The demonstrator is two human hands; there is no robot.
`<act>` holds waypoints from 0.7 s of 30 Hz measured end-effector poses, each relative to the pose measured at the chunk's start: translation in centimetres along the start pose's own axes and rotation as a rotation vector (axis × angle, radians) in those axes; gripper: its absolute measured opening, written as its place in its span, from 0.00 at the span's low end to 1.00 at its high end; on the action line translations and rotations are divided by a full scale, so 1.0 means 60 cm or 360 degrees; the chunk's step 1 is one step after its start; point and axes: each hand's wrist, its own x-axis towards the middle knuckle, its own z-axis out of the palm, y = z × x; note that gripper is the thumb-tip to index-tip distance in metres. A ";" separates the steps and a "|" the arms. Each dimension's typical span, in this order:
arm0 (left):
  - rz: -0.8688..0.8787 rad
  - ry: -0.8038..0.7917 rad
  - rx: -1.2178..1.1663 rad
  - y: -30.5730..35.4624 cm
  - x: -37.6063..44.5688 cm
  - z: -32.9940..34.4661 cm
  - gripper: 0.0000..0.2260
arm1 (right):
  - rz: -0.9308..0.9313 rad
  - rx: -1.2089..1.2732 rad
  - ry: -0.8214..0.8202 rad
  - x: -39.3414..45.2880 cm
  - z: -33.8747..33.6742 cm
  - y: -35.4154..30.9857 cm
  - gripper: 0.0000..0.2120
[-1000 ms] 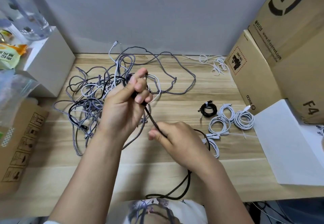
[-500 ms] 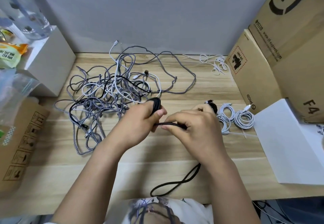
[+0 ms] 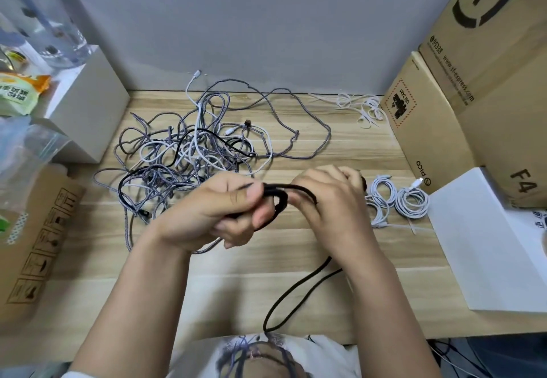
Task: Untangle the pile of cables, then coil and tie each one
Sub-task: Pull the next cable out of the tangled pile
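My left hand (image 3: 219,215) grips a small coil of the black cable (image 3: 278,197) above the middle of the wooden table (image 3: 340,253). My right hand (image 3: 331,200) pinches the same cable just right of the coil; the free length trails from under my right wrist down to the table's front edge (image 3: 293,297). A tangled pile of grey, white and black cables (image 3: 189,155) lies behind and left of my hands. Coiled white cables (image 3: 411,201) lie to the right, partly hidden by my right hand.
Cardboard boxes (image 3: 461,111) stand at the right, with a white box (image 3: 488,241) in front of them. White ties (image 3: 361,105) lie at the back right. A white box (image 3: 85,111) and a cardboard box (image 3: 38,229) flank the left side.
Both hands came down from over the pile to the table's middle and closed together. The black coil in my left hand has grown and the free tail has shortened.
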 end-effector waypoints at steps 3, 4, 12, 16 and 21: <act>0.0175 -0.0209 -0.0410 -0.002 0.019 0.009 0.13 | 0.0055 0.0038 -0.0077 -0.005 0.021 -0.014 0.12; 0.0212 -0.0300 -0.0578 -0.003 0.024 0.011 0.13 | 0.0074 0.0024 -0.0090 -0.009 0.026 -0.017 0.11; 0.0420 -0.0064 -0.1269 0.001 0.042 0.004 0.13 | 0.0013 -0.0331 -0.0438 -0.015 0.029 -0.035 0.09; 0.0682 0.0402 -0.1209 -0.002 0.054 0.004 0.09 | -0.0170 -0.0303 -0.0825 -0.014 0.017 -0.047 0.15; 0.0848 0.1159 -0.0419 -0.018 0.068 -0.002 0.09 | -0.0263 0.0093 -0.0855 -0.020 0.010 -0.056 0.20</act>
